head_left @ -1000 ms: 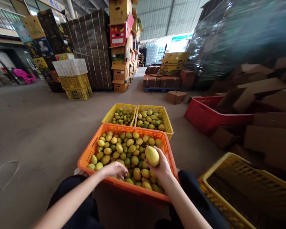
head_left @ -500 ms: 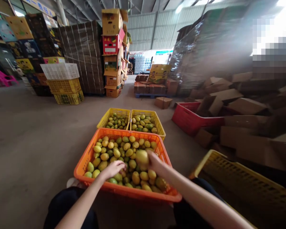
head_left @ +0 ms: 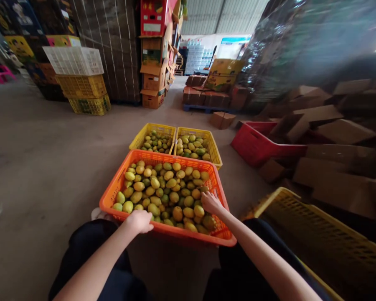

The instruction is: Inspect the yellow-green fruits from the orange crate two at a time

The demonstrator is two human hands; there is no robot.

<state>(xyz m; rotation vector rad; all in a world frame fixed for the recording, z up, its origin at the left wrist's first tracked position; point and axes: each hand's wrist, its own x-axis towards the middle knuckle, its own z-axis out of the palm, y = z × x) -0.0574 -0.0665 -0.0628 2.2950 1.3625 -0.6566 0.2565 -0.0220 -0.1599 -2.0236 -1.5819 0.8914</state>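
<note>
An orange crate [head_left: 122, 216] full of yellow and green fruits [head_left: 155, 182] stands on the floor between my knees. My left hand [head_left: 140, 221] rests at the crate's near rim, fingers bent together over the edge. At the right inner side of the crate is my right hand [head_left: 210, 202], its fingers curled beside a greenish fruit [head_left: 203, 189]; whether it grips that fruit is hard to make out.
Two yellow crates [head_left: 150, 127] [head_left: 211, 138] with fruit stand just beyond. To the right are a large yellow crate [head_left: 313, 217], a red crate [head_left: 253, 144] and a heap of cardboard [head_left: 332, 167]. Stacked crates [head_left: 81, 85] and boxes [head_left: 152, 79] stand behind.
The view has tilted down. My left hand has moved from above the fruits to the near rim. My right hand, which held a large yellowish fruit, is now lower at the right side without that fruit visible.
</note>
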